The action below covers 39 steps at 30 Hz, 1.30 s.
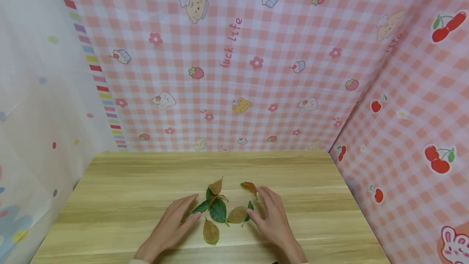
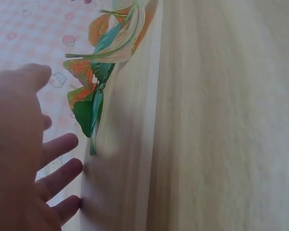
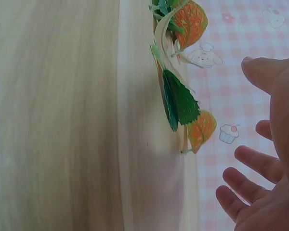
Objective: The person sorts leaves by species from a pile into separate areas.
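Note:
Several green and orange-brown leaves lie loosely on the table between my two hands. My left hand is at the left of the group, fingers spread, nearest a dark green leaf. On the other side my right hand has its fingers extended close to a brown leaf and a small green leaf; whether it touches them I cannot tell. A larger green leaf lies mid-group, and a yellowish-brown leaf sits nearest me. In both wrist views, neither hand holds anything.
The wooden table extends around the leaves. A pink checked cloth with cartoon prints hangs behind it. Another patterned cloth borders the right side, and a pale dotted cloth the left.

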### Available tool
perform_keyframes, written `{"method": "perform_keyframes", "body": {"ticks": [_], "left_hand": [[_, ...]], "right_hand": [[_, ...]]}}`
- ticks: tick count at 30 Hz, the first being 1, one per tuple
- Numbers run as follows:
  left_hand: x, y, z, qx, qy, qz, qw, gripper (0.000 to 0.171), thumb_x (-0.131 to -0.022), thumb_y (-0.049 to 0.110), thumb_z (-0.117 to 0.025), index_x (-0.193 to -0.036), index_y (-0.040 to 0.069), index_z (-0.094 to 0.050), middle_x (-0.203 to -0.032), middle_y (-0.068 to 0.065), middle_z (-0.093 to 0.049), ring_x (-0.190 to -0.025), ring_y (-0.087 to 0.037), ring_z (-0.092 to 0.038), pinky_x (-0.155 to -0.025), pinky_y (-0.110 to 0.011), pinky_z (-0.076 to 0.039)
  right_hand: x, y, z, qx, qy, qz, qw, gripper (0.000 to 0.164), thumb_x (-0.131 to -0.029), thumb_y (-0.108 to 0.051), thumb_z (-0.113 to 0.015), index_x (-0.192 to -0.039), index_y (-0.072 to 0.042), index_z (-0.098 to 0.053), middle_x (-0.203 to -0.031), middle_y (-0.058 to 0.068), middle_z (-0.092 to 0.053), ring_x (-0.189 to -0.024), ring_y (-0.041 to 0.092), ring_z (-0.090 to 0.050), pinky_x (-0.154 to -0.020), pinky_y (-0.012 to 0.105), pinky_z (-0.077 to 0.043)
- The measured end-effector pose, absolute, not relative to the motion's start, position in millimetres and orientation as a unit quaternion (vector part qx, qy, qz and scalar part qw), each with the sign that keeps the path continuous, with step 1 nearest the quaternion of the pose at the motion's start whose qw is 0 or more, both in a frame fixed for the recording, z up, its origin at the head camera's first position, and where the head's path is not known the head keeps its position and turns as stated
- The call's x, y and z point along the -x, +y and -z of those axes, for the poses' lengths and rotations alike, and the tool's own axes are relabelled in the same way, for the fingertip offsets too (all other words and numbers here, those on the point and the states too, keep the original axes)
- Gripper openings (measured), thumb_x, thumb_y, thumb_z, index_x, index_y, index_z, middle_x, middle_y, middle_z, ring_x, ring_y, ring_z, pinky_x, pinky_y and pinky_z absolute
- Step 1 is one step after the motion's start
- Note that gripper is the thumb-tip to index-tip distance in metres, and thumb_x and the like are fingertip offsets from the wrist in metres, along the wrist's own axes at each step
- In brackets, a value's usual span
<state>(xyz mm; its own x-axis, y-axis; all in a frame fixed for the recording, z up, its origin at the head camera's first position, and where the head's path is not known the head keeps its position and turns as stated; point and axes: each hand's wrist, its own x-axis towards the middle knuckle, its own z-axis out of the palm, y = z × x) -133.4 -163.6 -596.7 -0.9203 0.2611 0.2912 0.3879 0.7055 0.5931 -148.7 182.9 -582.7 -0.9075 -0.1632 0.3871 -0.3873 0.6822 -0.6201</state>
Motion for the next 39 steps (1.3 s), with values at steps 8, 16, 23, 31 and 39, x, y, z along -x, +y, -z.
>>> {"method": "perform_keyframes", "body": {"ticks": [8,16,23,31,39], "left_hand": [[140.9,-154.3,594.6,0.169,-0.92,0.338,0.104,0.048,-0.107,0.024,-0.079,-0.15,0.005,-0.069,-0.144,-0.011,-0.078,-0.134,-0.033,-0.07,-0.115,-0.065,-0.054],[152.6,-149.8,598.1,0.147,-0.923,0.338,0.114,0.024,-0.099,0.015,-0.087,-0.123,0.012,-0.082,-0.122,-0.004,-0.083,-0.115,-0.025,-0.073,-0.104,-0.058,-0.054],[155.5,-147.0,598.5,0.122,-0.927,0.337,0.105,0.016,-0.097,0.014,-0.09,-0.11,0.019,-0.084,-0.105,0.006,-0.08,-0.101,-0.015,-0.068,-0.098,-0.049,-0.05],[157.3,-145.2,602.3,0.109,-0.929,0.336,0.107,0.016,-0.094,0.011,-0.091,-0.102,0.022,-0.083,-0.099,0.008,-0.078,-0.098,-0.013,-0.067,-0.098,-0.049,-0.049],[158.7,-143.6,608.0,0.111,-0.929,0.328,0.132,0.019,-0.091,0.009,-0.092,-0.099,0.022,-0.082,-0.098,0.009,-0.078,-0.096,-0.013,-0.065,-0.096,-0.047,-0.046]], "right_hand": [[153.2,169.7,580.6,-0.158,-0.902,-0.366,0.164,0.065,-0.092,-0.016,-0.094,-0.149,-0.001,-0.067,-0.149,0.019,-0.072,-0.139,0.039,-0.064,-0.111,0.063,-0.058],[162.4,149.8,577.2,-0.172,-0.907,-0.354,0.149,0.05,-0.094,-0.018,-0.093,-0.138,-0.002,-0.075,-0.135,0.011,-0.08,-0.127,0.031,-0.069,-0.107,0.055,-0.059],[170.7,132.9,575.0,-0.203,-0.9,-0.361,0.139,0.037,-0.095,-0.013,-0.091,-0.128,-0.002,-0.078,-0.13,0.012,-0.082,-0.129,0.034,-0.071,-0.116,0.063,-0.054],[181.4,115.4,567.9,-0.219,-0.905,-0.356,0.087,0.03,-0.1,-0.013,-0.086,-0.128,-0.004,-0.079,-0.128,0.011,-0.083,-0.123,0.03,-0.074,-0.109,0.054,-0.059],[196.6,104.9,569.6,-0.245,-0.904,-0.345,0.053,0.024,-0.103,-0.011,-0.082,-0.125,-0.003,-0.08,-0.125,0.012,-0.083,-0.12,0.032,-0.077,-0.105,0.052,-0.063]]}}
